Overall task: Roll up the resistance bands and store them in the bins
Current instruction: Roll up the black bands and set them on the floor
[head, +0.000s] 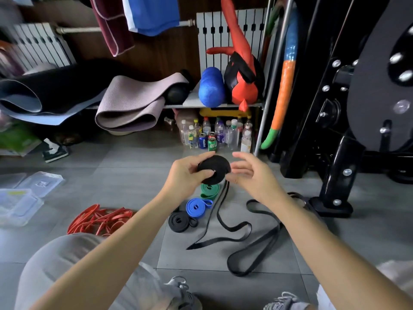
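1. Three finished rolls, green [210, 190], blue [196, 206] and black [180, 220], lie on the floor below centre frame.
2. Just above them, the left hand [187, 173] pinches a half-wound black coil [214, 168]. The right hand [250, 173] hovers loosely spread beside its rim.
3. Rolling looks mid-step: the loose tail [223, 220] trails across lower centre.
4. Next, that tail needs winding in tightly. The red bands [100, 218] and clear bins [17, 206] wait at left.

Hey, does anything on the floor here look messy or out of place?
The red bands lie in a tangled heap, left of the tidy black roll, blue roll and green roll. The loose tail of the black band gripped by the left hand snakes across the floor tiles.
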`<state>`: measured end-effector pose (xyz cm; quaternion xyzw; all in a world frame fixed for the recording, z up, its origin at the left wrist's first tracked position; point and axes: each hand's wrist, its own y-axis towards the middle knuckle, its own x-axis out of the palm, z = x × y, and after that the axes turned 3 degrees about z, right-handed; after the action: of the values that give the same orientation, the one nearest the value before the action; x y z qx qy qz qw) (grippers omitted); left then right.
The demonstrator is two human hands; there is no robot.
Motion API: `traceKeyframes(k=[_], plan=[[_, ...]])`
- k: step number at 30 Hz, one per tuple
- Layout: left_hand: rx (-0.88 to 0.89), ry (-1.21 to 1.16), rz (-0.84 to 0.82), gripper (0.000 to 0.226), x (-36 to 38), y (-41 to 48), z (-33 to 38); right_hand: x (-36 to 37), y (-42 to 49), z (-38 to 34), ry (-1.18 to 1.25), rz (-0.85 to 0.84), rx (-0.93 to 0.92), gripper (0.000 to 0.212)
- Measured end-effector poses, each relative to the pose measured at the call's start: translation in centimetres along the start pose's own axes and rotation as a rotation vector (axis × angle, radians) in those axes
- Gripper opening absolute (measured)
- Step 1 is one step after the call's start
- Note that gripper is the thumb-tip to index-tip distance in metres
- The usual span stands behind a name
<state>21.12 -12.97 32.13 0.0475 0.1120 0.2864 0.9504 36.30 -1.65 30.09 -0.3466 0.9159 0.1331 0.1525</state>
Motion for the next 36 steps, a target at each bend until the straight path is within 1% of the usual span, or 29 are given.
traceKeyframes(k=[3, 5, 8, 10, 12, 13, 14, 15, 17, 19, 20, 22, 23, 24, 26, 29, 31, 32, 34, 36], plan=[[0.032, 0.043, -0.028, 0.053, 0.1, -0.4, -0.3, 0.1, 0.3, -0.4, -0.029, -0.006, -0.025, 0.043], [0.038, -0.002, -0.006, 0.053, 0.2, -0.7, -0.2, 0.4, 0.3, -0.6, -0.027, 0.019, -0.05, 0.035], [0.005, -0.128, 0.091, 0.052, 0.7, -1.0, 0.1, 0.7, 0.1, -0.8, 0.106, 0.047, -0.062, 0.028], [-0.017, -0.228, 0.135, 0.05, 1.2, -1.2, 0.1, 1.0, -0.2, -0.9, 0.201, 0.048, -0.051, 0.032], [-0.049, -0.339, 0.119, 0.045, 1.9, -1.3, 0.3, 1.1, -0.5, -0.8, 0.234, 0.075, -0.045, 0.033], [-0.056, -0.354, 0.103, 0.043, 2.1, -1.3, 0.4, 0.9, -0.5, -0.9, 0.213, 0.083, -0.045, 0.034], [-0.046, -0.321, 0.091, 0.042, 2.3, -1.2, 0.6, 0.6, -0.5, -1.1, 0.173, 0.078, -0.045, 0.035], [-0.008, -0.222, 0.08, 0.041, 2.3, -1.0, 0.8, 0.0, -0.5, -1.2, 0.116, 0.06, -0.048, 0.035], [0.144, 0.116, 0.039, 0.039, 1.6, -0.5, 1.2, -1.3, -0.3, -1.7, -0.043, -0.001, -0.05, 0.035], [0.346, 0.467, -0.066, 0.049, 0.6, 0.1, 1.7, -2.5, 0.0, -2.4, -0.236, -0.079, -0.079, 0.032], [0.441, 0.594, -0.143, 0.054, 0.3, 0.4, 2.0, -2.8, 0.1, -2.8, -0.323, -0.11, -0.105, 0.031], [0.563, 0.731, -0.263, 0.051, 0.2, 0.9, 2.6, -3.1, 0.6, -3.3, -0.416, -0.125, -0.159, 0.029], [0.578, 0.741, -0.262, 0.048, 0.2, 1.1, 2.8, -3.3, 0.8, -3.4, -0.403, -0.112, -0.173, 0.028], [0.552, 0.707, -0.229, 0.046, 0.3, 1.3, 3.0, -3.3, 0.9, -3.4, -0.341, -0.095, -0.17, 0.027], [0.407, 0.534, -0.134, 0.045, 0.2, 1.6, 3.2, -3.4, 1.2, -3.1, -0.155, -0.054, -0.147, 0.029], [0.201, 0.167, 0.005, 0.051, 0.5, 1.7, 3.0, -3.2, 1.5, -2.0, 0.042, 0.006, -0.11, 0.034], [0.108, -0.08, 0.064, 0.048, 1.3, 1.7, 2.8, -2.9, 1.8, -1.3, 0.18, 0.032, -0.08, 0.035], [0.074, -0.168, 0.084, 0.047, 1.8, 1.7, 2.6, -2.7, 2.1, -1.0, 0.246, 0.056, -0.073, 0.035], [0.021, -0.268, 0.109, 0.046, 2.7, 1.6, 2.0, -2.4, 2.4, -0.6, 0.344, 0.122, -0.06, 0.036], [-0.001, -0.268, 0.09, 0.046, 3.3, 1.8, 1.5, -2.7, 2.7, -0.3, 0.323, 0.136, -0.077, 0.036]])
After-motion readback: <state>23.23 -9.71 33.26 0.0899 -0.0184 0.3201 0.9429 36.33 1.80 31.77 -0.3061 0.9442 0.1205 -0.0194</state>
